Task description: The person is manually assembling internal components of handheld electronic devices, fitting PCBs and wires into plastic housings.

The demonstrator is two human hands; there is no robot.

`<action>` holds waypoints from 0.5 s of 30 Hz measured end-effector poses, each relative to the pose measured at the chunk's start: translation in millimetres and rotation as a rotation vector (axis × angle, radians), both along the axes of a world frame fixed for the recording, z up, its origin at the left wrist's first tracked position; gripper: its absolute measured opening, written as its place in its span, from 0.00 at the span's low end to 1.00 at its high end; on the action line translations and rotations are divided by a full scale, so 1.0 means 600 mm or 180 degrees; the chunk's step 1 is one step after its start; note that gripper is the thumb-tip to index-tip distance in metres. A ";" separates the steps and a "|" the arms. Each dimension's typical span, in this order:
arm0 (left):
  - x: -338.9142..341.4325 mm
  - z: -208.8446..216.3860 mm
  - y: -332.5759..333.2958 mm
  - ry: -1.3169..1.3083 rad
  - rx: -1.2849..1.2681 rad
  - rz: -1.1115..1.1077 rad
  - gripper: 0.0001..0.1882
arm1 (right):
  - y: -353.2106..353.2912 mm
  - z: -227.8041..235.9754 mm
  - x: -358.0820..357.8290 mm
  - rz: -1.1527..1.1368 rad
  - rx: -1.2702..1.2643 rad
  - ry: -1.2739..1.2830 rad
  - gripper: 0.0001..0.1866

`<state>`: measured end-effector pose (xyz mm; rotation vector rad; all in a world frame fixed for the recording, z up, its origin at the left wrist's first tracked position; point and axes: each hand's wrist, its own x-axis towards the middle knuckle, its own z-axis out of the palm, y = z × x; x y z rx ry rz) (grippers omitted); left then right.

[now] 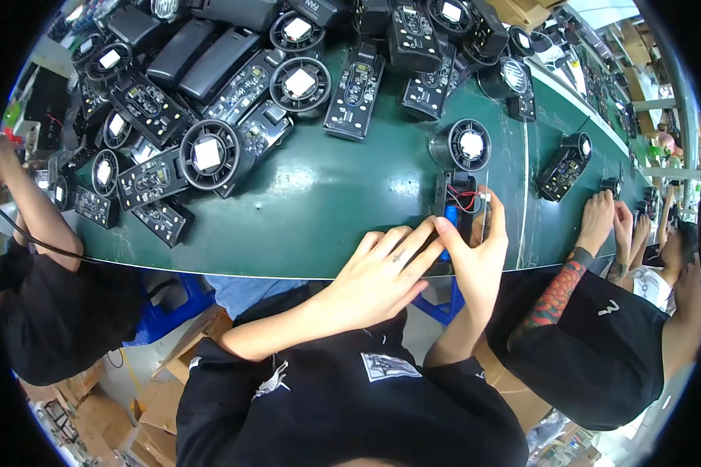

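Observation:
A small black handheld fan lies near the table edge, its round fan head (466,145) pointing away from me and a white sticker on its hub. Its handle housing (442,191) is uncovered and shows red and dark wires, a white connector (485,197) and a blue cylindrical battery (450,214). My right hand (479,253) grips the handle, index finger along its right side and thumb near the battery. From the left, my left hand (389,268) reaches over with its fingertips at the battery and the housing's left edge. Those fingertips partly hide the battery.
Many black fan units (210,156) are heaped on the green table (327,198) at the left and back. Another fan unit (566,167) lies to the right, near a co-worker's tattooed forearm (557,292). At far left another person's arm (43,210) rests by the table. A blue stool (167,315) stands below.

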<state>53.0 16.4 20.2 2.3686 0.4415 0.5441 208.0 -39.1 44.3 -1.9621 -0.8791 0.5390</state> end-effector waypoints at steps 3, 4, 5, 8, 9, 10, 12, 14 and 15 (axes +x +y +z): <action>-0.007 -0.006 0.001 -0.0107 -0.0216 -0.0034 0.30 | -0.005 -0.001 0.019 0.0033 -0.0289 0.0067 0.27; -0.012 -0.007 0.003 -0.0188 -0.0436 -0.0028 0.29 | -0.004 -0.001 0.020 0.0100 -0.0212 -0.0113 0.23; -0.017 -0.002 0.005 -0.0391 -0.0683 0.0092 0.27 | -0.007 0.000 0.023 0.0118 -0.0243 -0.0103 0.23; -0.027 0.006 0.020 -0.0738 -0.0586 0.0557 0.26 | -0.020 0.002 0.044 0.0646 -0.0286 0.0071 0.22; -0.028 0.010 0.026 -0.0809 -0.0585 0.0683 0.26 | -0.025 0.001 0.051 0.0745 -0.0289 0.0170 0.22; -0.027 0.011 0.033 -0.0858 -0.0538 0.0779 0.28 | -0.027 -0.003 0.056 0.0844 -0.0284 0.0269 0.22; -0.022 0.016 0.043 -0.0813 -0.0596 0.0847 0.30 | -0.029 -0.010 0.063 0.1213 -0.0103 0.0395 0.21; -0.017 0.014 0.048 -0.0577 -0.0465 0.0841 0.38 | -0.025 0.008 0.062 0.1591 -0.0426 0.0404 0.23; -0.016 0.020 0.052 -0.0418 -0.0326 0.0817 0.40 | -0.026 0.009 0.065 0.1757 -0.0424 0.0647 0.26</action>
